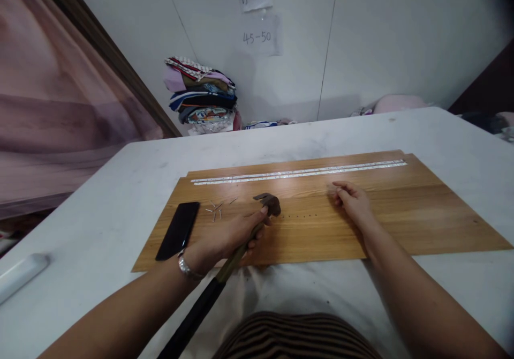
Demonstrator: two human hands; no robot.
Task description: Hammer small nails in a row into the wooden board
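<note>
My left hand is closed around a claw hammer, gripping the shaft just below the dark metal head. Its black handle slants down toward my body. Beneath it lies a wood-grain board, with a row of small dark nail heads or holes just right of the hammer head. Several loose nails are scattered left of the hammer. Over the board's right half, my right hand has its fingers curled together. Its fingertips are blurred, and anything between them cannot be made out.
Two long white measuring strips lie along the board's far side. A black phone rests at its left end. The board lies on a white-covered table. Folded clothes are stacked behind, by the wall. A white object sits at far left.
</note>
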